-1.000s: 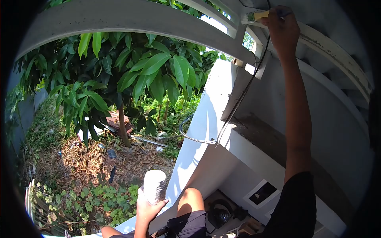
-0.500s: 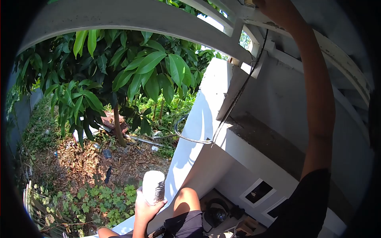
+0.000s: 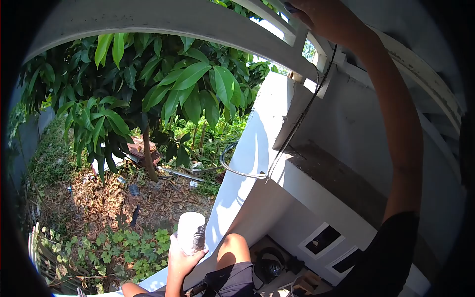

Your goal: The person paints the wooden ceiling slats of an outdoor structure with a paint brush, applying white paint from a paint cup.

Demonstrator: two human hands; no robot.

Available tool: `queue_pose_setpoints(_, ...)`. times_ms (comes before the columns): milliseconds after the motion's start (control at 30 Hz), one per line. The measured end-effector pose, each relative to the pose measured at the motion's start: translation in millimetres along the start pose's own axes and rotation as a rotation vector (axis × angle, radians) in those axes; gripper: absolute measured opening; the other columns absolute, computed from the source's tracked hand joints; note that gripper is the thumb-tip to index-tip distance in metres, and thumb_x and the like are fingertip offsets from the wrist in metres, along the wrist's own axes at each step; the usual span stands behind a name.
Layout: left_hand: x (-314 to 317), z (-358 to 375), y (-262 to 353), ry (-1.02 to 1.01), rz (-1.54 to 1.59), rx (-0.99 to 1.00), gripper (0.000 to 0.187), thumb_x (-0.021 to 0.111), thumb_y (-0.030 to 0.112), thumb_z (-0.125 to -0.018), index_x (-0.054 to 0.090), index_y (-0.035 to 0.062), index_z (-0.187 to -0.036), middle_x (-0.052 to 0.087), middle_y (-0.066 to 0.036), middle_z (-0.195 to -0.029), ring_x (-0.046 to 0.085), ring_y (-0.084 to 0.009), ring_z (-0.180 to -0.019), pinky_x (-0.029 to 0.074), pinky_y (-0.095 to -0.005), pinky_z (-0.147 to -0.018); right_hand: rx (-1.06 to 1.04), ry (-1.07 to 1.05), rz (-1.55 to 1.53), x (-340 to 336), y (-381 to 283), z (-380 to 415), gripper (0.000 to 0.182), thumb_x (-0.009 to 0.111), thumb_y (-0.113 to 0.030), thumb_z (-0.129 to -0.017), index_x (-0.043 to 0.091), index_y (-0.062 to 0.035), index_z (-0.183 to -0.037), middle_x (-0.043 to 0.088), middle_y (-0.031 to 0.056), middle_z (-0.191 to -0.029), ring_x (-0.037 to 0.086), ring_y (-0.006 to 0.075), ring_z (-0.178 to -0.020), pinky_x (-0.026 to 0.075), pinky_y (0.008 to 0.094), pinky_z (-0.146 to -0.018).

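Note:
Low in the view, my left hand (image 3: 182, 260) is wrapped round a white cylinder-shaped container (image 3: 191, 232) with a dark patch on its side. It is held up beside my bent knee (image 3: 233, 250), over the white wall ledge (image 3: 225, 208). My right arm reaches high, and my right hand (image 3: 329, 20) is at the white overhead beam (image 3: 198, 22), near its slatted joint. The fingers there are curled and partly cut off by the top edge; I cannot tell what they hold.
Black cables (image 3: 302, 116) hang from the beam and loop over the wall top. Leafy branches (image 3: 188, 84) spread beyond the ledge, above dry leaves and debris. Far below on the right are a dark helmet-like object (image 3: 269, 267), a wooden box (image 3: 307, 283) and framed wall openings (image 3: 324, 240).
My right hand has moved left and slightly down along the overhead beam. My left hand and the white container stay in place.

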State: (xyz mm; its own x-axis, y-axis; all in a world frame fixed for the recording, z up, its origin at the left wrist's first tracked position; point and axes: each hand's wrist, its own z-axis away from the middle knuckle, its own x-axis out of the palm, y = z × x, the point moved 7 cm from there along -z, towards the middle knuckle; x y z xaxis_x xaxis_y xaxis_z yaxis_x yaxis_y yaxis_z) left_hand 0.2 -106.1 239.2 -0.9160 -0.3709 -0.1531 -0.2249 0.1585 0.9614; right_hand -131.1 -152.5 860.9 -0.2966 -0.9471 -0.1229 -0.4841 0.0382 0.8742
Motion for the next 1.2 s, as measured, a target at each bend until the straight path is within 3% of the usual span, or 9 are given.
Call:
queue_pose_setpoints(67,0.8,-0.6,-1.0,0.005,-0.007,0.007,0.09,0.097,0.027,-0.062,0.045,-0.0034,-0.128,0.07,-0.024,-0.113,0.07,-0.0337,-0.105,0.055,-0.0433,-0.091,-0.04,0.264,-0.091,-24.0,8.6,3.3,0.019,0.06,-0.017,-0.099,0.065,-0.0025,-0.11,0.07,0.0198,-0.096,0.068,0.039,-0.089,0.055,0.0481,-0.078)
queue_pose_setpoints(233,1.7,-3.4,5.0,-0.022,0.005,0.008,0.089,0.096,0.026,-0.062,0.045,-0.0038,-0.128,0.07,-0.024,-0.112,0.07,-0.033,-0.105,0.055,-0.0431,-0.091,-0.064,0.249,0.028,-19.6,25.7,-3.9,0.023,0.06,-0.019,-0.099,0.065,-0.0017,-0.113,0.07,0.0197,-0.099,0.068,0.039,-0.092,0.055,0.0474,-0.081)
queue_pose_setpoints(300,1.4,-3.6,3.9,-0.011,0.047,-0.015,0.091,0.095,0.032,-0.062,0.045,-0.006,-0.127,0.068,-0.026,-0.111,0.07,-0.0377,-0.106,0.055,-0.0453,-0.091,-0.01,0.079,-0.052,-11.2,21.8,-4.4,0.024,0.059,-0.021,-0.1,0.065,-0.0008,-0.111,0.069,0.0203,-0.1,0.067,0.0401,-0.094,0.054,0.0484,-0.083)
queue_pose_setpoints(400,2.1,-3.1,-2.2,-0.006,0.021,-0.001,0.09,0.095,0.032,-0.062,0.045,-0.0056,-0.127,0.069,-0.026,-0.111,0.07,-0.0376,-0.105,0.055,-0.0455,-0.091,0.059,0.083,-0.103,-45.7,14.1,-5.7,0.029,0.057,-0.023,-0.101,0.065,-0.0008,-0.118,0.069,0.0224,-0.105,0.067,0.0407,-0.098,0.054,0.049,-0.086)
queue_pose_setpoints(633,-0.2,-1.0,9.2,-0.018,0.049,-0.013,0.091,0.095,0.032,-0.062,0.045,-0.0056,-0.128,0.068,-0.026,-0.112,0.07,-0.038,-0.107,0.055,-0.0459,-0.092,-0.014,0.043,-0.009,-14.1,29.4,-11.4,0.033,0.057,-0.023,-0.102,0.063,-0.0003,-0.125,0.069,0.0232,-0.111,0.067,0.0403,-0.1,0.054,0.0482,-0.086)
queue_pose_setpoints(700,-0.5,-0.4,2.8,0.001,0.035,0.005,0.089,0.096,0.025,-0.062,0.045,-0.0033,-0.129,0.07,-0.025,-0.113,0.071,-0.0339,-0.106,0.055,-0.0434,-0.092,0.121,0.016,-0.09,-26.6,29.6,-12.4,0.034,0.057,-0.023,-0.102,0.063,0.0,-0.127,0.07,0.0234,-0.11,0.067,0.0404,-0.1,0.054,0.0487,-0.087)
queue_pose_setpoints(833,-2.1,-0.5,5.0,0.006,0.012,0.024,0.088,0.096,0.025,-0.063,0.045,-0.0034,-0.129,0.07,-0.025,-0.113,0.071,-0.0348,-0.105,0.055,-0.0439,-0.092,-0.043,0.193,0.103,-23.0,41.3,-14.5,0.04,0.056,-0.024,-0.103,0.061,-0.0002,-0.134,0.07,0.024,-0.11,0.067,0.0397,-0.102,0.053,0.0481,-0.089)
queue_pose_setpoints(1033,-3.6,-0.7,8.1,-0.006,0.041,-0.028,0.092,0.096,0.035,-0.061,0.046,-0.0061,-0.127,0.068,-0.027,-0.112,0.069,-0.0386,-0.108,0.054,-0.0457,-0.093,0.08,0.141,-0.157,-33.0,37.9,0.2,0.031,0.058,-0.022,-0.101,0.063,0.0013,-0.121,0.07,0.0233,-0.107,0.067,0.0403,-0.099,0.053,0.0488,-0.088)
queue_pose_setpoints(1200,-4.7,-0.9,6.9,0.017,0.027,0.004,0.09,0.096,0.026,-0.061,0.045,-0.0033,-0.129,0.07,-0.025,-0.113,0.071,-0.0355,-0.106,0.055,-0.0444,-0.092,0.001,0.231,-0.062,-21.4,41.0,2.9,0.019,0.06,-0.015,-0.099,0.06,0.0021,-0.106,0.067,0.0237,-0.1,0.066,0.0415,-0.095,0.05,0.0495,-0.082)
